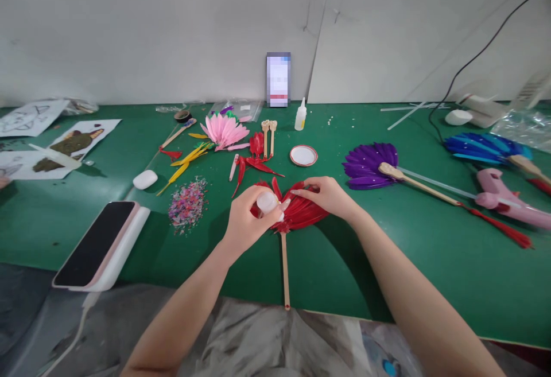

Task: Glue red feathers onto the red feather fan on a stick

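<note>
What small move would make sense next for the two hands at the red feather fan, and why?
Probably a light squeeze of what looks like a white bottle: the left hand holds it over the red feathers, near the top of the wooden handle, while the right hand has its fingertips at the feathers.

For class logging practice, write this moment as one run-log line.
left hand: holds white container; right hand: on red feathers; nearby: wooden handle
</note>
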The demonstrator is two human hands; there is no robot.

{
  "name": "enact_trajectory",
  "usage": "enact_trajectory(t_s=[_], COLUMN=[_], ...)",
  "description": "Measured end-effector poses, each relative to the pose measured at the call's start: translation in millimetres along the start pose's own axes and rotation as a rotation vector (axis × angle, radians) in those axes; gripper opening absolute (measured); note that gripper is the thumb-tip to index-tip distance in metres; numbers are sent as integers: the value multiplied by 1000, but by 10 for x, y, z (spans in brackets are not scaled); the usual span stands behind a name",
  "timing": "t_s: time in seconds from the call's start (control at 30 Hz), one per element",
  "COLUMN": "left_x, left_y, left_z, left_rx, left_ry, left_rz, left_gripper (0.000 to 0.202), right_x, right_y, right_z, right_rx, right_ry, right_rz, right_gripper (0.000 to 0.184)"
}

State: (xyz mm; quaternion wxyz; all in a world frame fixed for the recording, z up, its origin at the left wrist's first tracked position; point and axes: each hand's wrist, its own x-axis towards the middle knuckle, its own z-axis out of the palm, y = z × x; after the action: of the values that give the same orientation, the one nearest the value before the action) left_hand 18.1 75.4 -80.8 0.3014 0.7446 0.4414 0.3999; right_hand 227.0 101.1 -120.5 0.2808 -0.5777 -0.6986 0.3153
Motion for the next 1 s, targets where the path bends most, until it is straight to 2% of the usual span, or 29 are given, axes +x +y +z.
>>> enact_trajectory(t_s=[0.4,0.8,1.0], left_x=[5,0,-17], left_y=[55,57,52], left_z=[-17,-18,-7], left_rx=[27,-12,-5], left_ry=[7,63,25], left_rz=[32,-12,76], left_gripper=[16,14,11], right_x=[-7,-6,-5], right_y=[-6,-6,-29], right_z=[0,-5,-30], right_rx=[2,32,13], right_ry=[-11,-42,-58], right_rz=[0,19,-1], right_gripper=[40,44,48])
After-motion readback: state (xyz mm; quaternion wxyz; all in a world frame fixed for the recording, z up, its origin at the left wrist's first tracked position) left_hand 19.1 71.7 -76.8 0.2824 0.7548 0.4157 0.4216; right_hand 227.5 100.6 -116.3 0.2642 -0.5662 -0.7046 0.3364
